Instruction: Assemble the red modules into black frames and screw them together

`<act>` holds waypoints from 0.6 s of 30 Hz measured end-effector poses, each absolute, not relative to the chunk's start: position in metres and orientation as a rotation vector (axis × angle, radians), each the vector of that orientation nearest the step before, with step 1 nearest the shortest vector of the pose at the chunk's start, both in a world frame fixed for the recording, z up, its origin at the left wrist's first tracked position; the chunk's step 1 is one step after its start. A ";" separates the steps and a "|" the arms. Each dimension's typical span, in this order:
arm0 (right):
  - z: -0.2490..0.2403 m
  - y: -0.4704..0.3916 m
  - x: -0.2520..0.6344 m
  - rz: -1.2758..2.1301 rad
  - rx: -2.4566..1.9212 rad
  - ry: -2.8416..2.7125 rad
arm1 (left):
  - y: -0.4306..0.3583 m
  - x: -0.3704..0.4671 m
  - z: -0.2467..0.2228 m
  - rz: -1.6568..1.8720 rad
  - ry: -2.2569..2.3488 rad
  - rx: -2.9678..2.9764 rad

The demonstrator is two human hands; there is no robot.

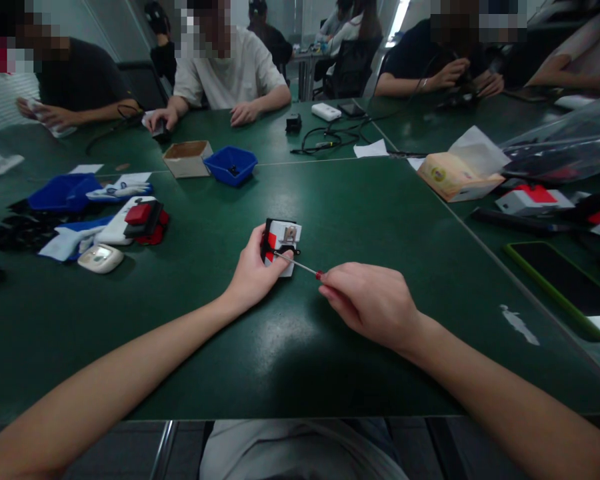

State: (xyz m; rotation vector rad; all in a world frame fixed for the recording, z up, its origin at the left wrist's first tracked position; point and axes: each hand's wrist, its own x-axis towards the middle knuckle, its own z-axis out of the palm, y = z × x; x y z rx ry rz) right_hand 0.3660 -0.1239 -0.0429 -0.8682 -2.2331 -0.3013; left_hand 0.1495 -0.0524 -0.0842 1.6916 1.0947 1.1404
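Note:
My left hand (253,270) grips a small white, red and black device (293,229) near the middle of the green table, with the thumb pressed on its face. A metal bracket-like piece shows on its upper part, and a small black part lies under the thumb tip. My right hand (373,297) is closed around the red handle of a thin screwdriver (305,268). The shaft points left, and its tip meets the device beside my left thumb. Most of the handle is hidden in my right fingers.
Left on the green table (205,233) are a white oval object (100,259), a red-and-black item (145,219), gloves (63,241) and a blue tray (63,192). Ahead stand a cardboard box (187,160) and a blue bin (231,165). Right are a tissue pack (455,175) and a green-edged phone (563,280). Co-workers sit opposite.

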 end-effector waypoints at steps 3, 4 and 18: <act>-0.044 -0.124 0.366 -0.300 -0.860 -2.227 | -0.052 0.149 -0.084 1.132 1.112 1.696; -0.044 -0.124 0.366 -0.305 -0.852 -2.226 | -0.053 0.149 -0.084 1.133 1.115 1.699; -0.037 -0.126 0.363 -0.323 -0.882 -2.222 | -0.056 0.150 -0.080 1.131 1.130 1.729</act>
